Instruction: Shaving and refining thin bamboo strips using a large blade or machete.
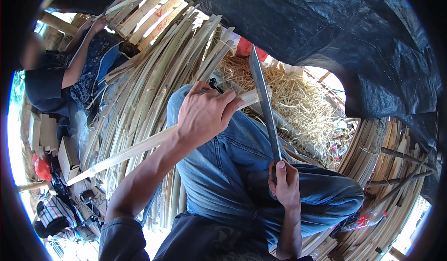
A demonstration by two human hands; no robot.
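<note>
"How many pieces are in hand?"

"One strip (pixel 135 150), pale and long, slanting from the lower left of the frame to just right of the centre. One knife (pixel 266 110) as well, its blade crossing in front of the strip's upper end. Whether the two touch, I can't tell."

"And the hands on them?"

"Two, one to each. The left hand (pixel 205 110) grips the strip near the centre; the right hand (pixel 285 184) is wrapped around the knife's handle, right of the centre and lower."

"More strips?"

"A pile (pixel 153 79) in the upper left, too many and too overlapped to count. There's also one co-worker (pixel 46 86) at the left edge, one red bag (pixel 42 168) below, and one clear bottle (pixel 370 220) at the lower right."

"What's underneath?"

"Jeans (pixel 205 168), the legs folded, one knee under the left hand. Past them, right of the centre, shavings (pixel 298 107) lie in a loose, tangled heap. A dark tarp (pixel 335 23) covers the upper right, and slats (pixel 368 144) are stacked at the right edge. Bright light comes in at the rim."

"How are the arms set?"

"The left forearm slants up from the lower left, crossing over the strip, back of the hand upward, thumb toward the blade. The right forearm rises from the lower edge, thumb uppermost on the handle, blade pointing to the top."
</note>
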